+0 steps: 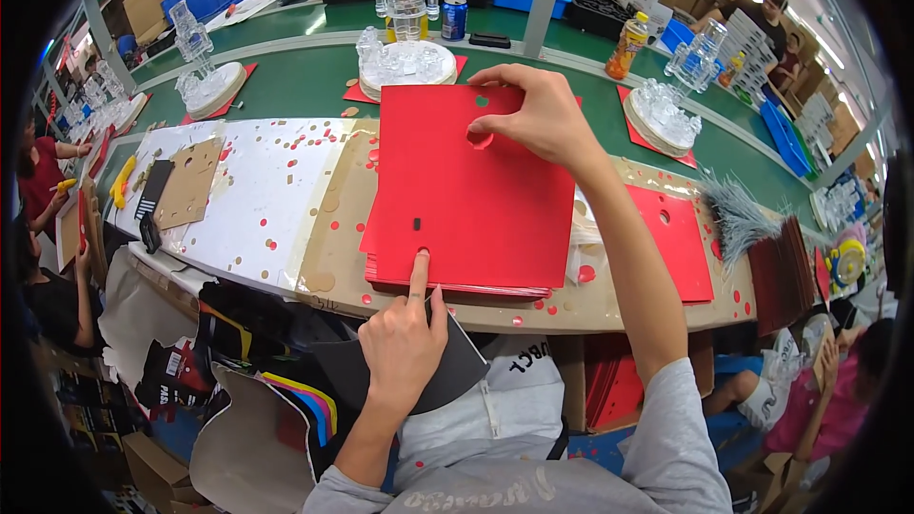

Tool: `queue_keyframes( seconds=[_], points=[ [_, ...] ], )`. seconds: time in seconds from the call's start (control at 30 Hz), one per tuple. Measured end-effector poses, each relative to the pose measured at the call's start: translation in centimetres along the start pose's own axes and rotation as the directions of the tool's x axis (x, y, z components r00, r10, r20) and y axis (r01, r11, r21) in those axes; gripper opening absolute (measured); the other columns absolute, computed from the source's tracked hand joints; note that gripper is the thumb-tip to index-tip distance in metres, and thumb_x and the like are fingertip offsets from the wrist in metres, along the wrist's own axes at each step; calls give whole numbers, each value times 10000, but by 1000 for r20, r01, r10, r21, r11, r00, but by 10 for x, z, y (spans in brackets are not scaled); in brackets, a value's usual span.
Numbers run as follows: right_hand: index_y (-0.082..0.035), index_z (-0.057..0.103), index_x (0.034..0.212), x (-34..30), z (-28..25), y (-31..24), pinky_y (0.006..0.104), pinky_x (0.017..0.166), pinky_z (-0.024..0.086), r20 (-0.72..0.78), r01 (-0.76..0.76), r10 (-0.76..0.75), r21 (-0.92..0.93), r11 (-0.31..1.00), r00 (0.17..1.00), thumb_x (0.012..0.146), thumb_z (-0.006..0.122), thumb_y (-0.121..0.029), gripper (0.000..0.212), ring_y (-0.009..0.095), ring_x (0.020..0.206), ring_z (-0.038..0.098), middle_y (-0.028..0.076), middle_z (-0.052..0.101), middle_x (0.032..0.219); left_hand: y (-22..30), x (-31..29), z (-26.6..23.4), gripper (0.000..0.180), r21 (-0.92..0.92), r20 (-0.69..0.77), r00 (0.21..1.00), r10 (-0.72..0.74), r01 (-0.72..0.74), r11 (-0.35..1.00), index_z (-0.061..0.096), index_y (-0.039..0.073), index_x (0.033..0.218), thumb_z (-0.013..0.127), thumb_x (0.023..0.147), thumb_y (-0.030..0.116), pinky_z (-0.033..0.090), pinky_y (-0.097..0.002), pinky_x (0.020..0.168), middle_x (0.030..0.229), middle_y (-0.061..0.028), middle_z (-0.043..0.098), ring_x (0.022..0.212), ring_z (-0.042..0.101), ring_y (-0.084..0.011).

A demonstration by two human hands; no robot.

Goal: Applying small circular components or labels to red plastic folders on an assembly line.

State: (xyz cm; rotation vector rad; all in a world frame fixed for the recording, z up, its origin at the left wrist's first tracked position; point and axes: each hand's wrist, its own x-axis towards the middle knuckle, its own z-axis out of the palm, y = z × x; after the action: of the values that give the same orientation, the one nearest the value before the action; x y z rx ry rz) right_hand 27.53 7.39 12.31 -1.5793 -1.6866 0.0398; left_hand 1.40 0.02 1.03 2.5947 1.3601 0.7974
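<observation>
A stack of red sheets (pixel 457 288) lies in front of me, its top red sheet (pixel 447 171) pierced by round holes and a small dark slot. My right hand (pixel 533 114) curls its fingers at the upper edge of that sheet. Its thumb presses at a hole on the front face, beside a small red disc (pixel 480 141). My left hand (pixel 405 338) touches a hole near the sheet's lower edge with its outstretched index fingertip. The thumb stands apart and the other fingers are bent, holding nothing. What lies behind the sheet at my right fingertips is hidden.
Red and brown punched-out discs litter the cardboard-covered bench (pixel 328 228). Another red sheet (pixel 666 243) and grey bristles (pixel 738 209) lie right; a box cutter (pixel 149 228) lies left. Clear plastic assemblies (pixel 405 62) stand on the green conveyor (pixel 314 67). Other people work at both sides.
</observation>
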Motion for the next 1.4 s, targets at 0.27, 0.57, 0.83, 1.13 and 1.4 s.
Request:
queue_keyframes(
  seconds=[0.27,0.57,0.83,1.13,1.4],
  points=[
    [-20,709,1114,1,2,4,346,898,552,8,101,-101,-126,987,995,708,809,-44,419,252,977,696,121,716,1041,0,0,1,560,31,-17,999,35,-34,999,551,100,1435,678,902,215,476,-397,432,513,-79,553,418,589,-279],
    [1,738,1026,-8,-12,-19,329,811,564,-60,108,-115,-112,988,991,787,769,-69,251,269,854,705,133,724,950,6,-3,-5,503,-8,14,999,-34,35,999,597,114,1394,680,906,204,481,-409,498,516,-140,552,457,597,-319],
    [-75,790,1075,-21,-51,-55,250,730,567,-14,8,-5,256,967,1000,844,760,-54,235,106,799,708,78,769,886,-3,-26,-22,382,-321,-288,954,80,-175,931,683,-41,1194,697,816,15,551,-338,623,884,-172,738,675,708,-309],
    [-80,703,1202,-35,-198,43,415,991,408,-369,2,-9,-19,1000,929,989,567,-167,267,237,1062,645,132,723,1127,-13,-37,-49,390,-515,-151,985,-83,-6,857,696,-36,1197,577,835,43,261,-281,508,552,-19,377,498,343,-100],
    [-16,733,906,-142,-222,215,450,799,537,-156,-324,306,-694,643,939,1012,487,-416,481,400,827,684,247,704,893,16,1,-25,468,-556,22,1000,-9,20,831,623,1,1340,589,876,49,235,-298,534,561,3,290,520,289,-95]
  ],
)
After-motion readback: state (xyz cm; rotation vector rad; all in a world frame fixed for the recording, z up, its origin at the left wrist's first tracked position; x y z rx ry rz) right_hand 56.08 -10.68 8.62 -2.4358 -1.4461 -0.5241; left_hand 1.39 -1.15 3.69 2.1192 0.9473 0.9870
